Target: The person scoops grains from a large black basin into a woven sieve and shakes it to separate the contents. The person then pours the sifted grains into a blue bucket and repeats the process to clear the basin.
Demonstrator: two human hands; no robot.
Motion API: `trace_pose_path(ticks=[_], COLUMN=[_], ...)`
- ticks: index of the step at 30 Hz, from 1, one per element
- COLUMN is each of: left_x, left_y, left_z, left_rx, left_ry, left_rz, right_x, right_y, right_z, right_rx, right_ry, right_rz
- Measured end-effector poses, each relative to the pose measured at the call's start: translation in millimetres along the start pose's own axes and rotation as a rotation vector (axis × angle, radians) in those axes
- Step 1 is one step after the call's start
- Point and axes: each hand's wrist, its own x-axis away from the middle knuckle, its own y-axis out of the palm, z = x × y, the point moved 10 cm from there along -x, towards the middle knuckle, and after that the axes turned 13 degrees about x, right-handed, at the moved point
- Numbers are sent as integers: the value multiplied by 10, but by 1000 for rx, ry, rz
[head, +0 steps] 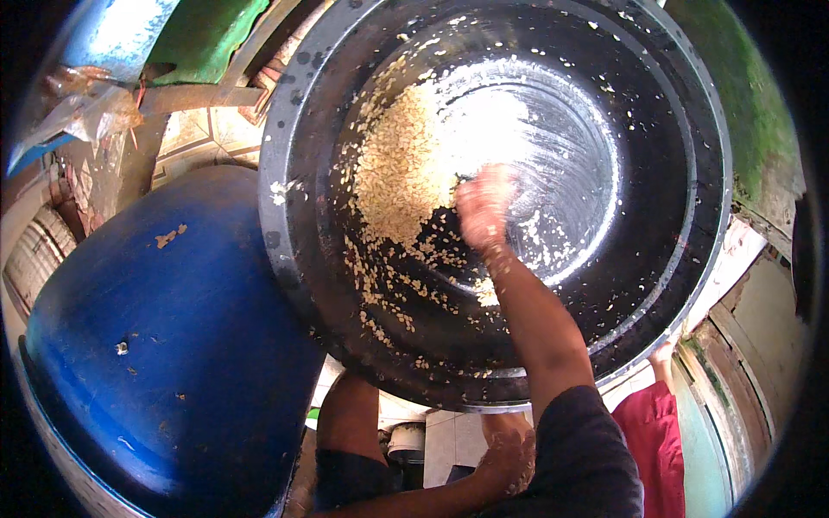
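Observation:
A large round black tub [654, 162] fills the middle and right of the head view. Pale yellowish split beans or grains [398, 162] form a heap on its left side, with more scattered over the bottom and walls. My right hand [486, 204] reaches down into the tub beside the heap; it is blurred, and its fingers are not clear. Strong glare covers the tub's bottom near it. My left hand [508, 456] is low, just below the tub's near rim, with pale bits stuck to the skin. Whether it touches the tub or holds anything cannot be told.
A big blue plastic barrel [175, 324] lies close on the left. Part of another person, in red clothing [654, 427], shows beside the tub's lower right rim. A small pale bucket [407, 441] stands on the tiled floor below. Wooden boards [201, 97] are at upper left.

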Motion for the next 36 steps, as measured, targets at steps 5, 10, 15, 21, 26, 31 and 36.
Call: trace_pose_path(ticks=[5,10,15,21,26,31,36], left_x=[-227,-215,-134,-308,-367,-374,-329], left_y=[-36,-747,-116,-565,-846,-660,-669], left_z=[138,634,-391,287,715,552,515], left_rx=[-75,-440,-19,-695,-302,-193,-161], left_ry=[209,433,-370,215,242,187,139], left_rz=[-350,-292,-670,-622,-576,-520,-528], right_x=[-375,-887,-1403,-1698,-2562,-1302,-1770], right_y=[-496,-728,-77,-587,-10,-438,-1084], right_z=[-191,1294,-629,285,596,-1326,-718], right_rx=[-488,302,45,-150,826,-339,-166], right_ry=[0,635,-248,415,239,-481,224], right_rz=[65,476,-194,484,-83,-163,353])
